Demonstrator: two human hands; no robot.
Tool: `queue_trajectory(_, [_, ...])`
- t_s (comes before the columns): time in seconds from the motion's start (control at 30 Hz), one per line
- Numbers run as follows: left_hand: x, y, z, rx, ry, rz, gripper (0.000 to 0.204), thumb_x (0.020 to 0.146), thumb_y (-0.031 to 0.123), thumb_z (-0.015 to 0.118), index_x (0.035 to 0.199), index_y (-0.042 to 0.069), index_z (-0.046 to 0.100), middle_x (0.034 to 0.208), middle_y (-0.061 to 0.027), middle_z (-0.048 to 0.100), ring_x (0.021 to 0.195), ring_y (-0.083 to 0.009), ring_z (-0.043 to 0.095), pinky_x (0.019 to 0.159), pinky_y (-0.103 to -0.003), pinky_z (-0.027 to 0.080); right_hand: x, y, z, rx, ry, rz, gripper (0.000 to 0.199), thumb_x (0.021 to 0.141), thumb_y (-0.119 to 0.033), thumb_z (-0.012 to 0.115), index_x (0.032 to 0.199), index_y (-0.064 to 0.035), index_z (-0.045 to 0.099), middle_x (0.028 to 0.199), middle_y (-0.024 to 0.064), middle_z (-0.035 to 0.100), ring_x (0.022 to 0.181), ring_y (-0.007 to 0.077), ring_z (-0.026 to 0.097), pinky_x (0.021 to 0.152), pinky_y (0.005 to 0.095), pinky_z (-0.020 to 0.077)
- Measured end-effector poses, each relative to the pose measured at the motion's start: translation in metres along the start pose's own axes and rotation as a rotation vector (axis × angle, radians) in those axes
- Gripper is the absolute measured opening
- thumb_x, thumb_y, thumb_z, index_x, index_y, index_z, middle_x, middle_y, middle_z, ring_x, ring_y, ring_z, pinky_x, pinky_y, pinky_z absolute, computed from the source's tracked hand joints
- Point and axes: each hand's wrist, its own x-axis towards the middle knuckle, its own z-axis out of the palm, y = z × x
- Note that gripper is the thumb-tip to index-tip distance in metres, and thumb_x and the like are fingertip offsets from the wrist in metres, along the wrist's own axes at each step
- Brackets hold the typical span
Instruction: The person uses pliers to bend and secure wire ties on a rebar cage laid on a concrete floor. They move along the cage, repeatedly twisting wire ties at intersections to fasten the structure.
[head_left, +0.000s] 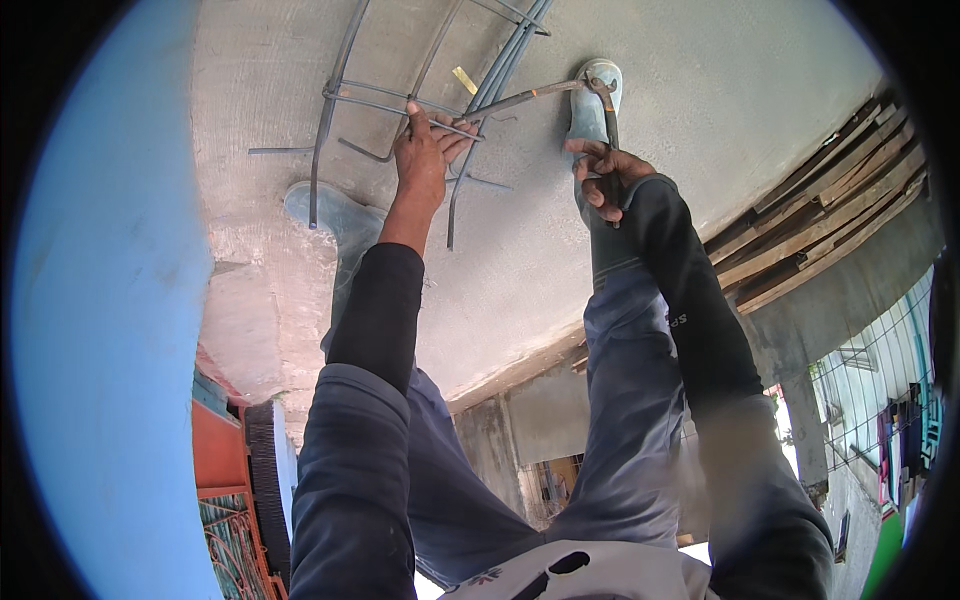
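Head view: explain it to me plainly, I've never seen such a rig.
There is no robot here, only a person's two bare hands. The one picture comes from a wide camera worn on the person's head, looking down; its lens bends straight edges. The right hand holds one handle of long pincers. The left hand is at the metal bars, close to the other handle; whether it grips that too is unclear. Below are the concrete floor and the person's boots.

Both arms [383,325] are extending up the frame. At upper centre, the left hand [422,152] is pointing its thumb [415,114] upward; the right hand [612,172] is curling its fingers [590,148].
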Motion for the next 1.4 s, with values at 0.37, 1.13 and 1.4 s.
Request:
queue_trajectory(0.37, [-0.005, -0.007, -0.013, 0.039, -0.051, 0.059, 0.023, 0.097, 0.011, 0.048, 0.11, -0.007, 0.054, 0.108, -0.0213, 0.061, 0.104, -0.0306, 0.063, 0.091, -0.038, 0.057, 0.0, -0.084, -0.047, -0.508, 0.171, -0.301, 0.037, 0.093, -0.008, 0.042, 0.128, 0.001, 0.051, 0.081, 0.0064, 0.06, 0.05, 0.0084, 0.045, 0.04, 0.0194, 0.0353])
queue_trajectory(1.13, [0.02, -0.074, -0.077, 0.637, 0.228, 0.189, 0.039, 0.094, 0.038, 0.058, 0.094, -0.001, 0.061, 0.074, -0.0073, 0.06, 0.069, -0.0157, 0.056, 0.066, -0.033, 0.048, 0.127, -0.014, -0.168, -1.432, 0.257, -0.974, 0.029, 0.09, -0.021, 0.059, 0.111, -0.0004, 0.057, 0.079, 0.0096, 0.067, 0.053, 0.0165, 0.058, 0.048, 0.032, 0.0469])
queue_trajectory(1.4, [-0.009, -0.044, -0.091, 0.136, 0.308, -0.059, 0.032, 0.092, 0.034, 0.065, 0.093, 0.002, 0.059, 0.064, 0.006, 0.035, 0.048, -0.0034, 0.031, 0.04, -0.019, 0.027, 0.108, -0.003, -0.055, -0.898, 0.863, -0.404, 0.04, 0.087, -0.023, 0.063, 0.119, -0.0001, 0.055, 0.084, 0.0131, 0.067, 0.069, 0.0226, 0.065, 0.064, 0.0342, 0.0514])
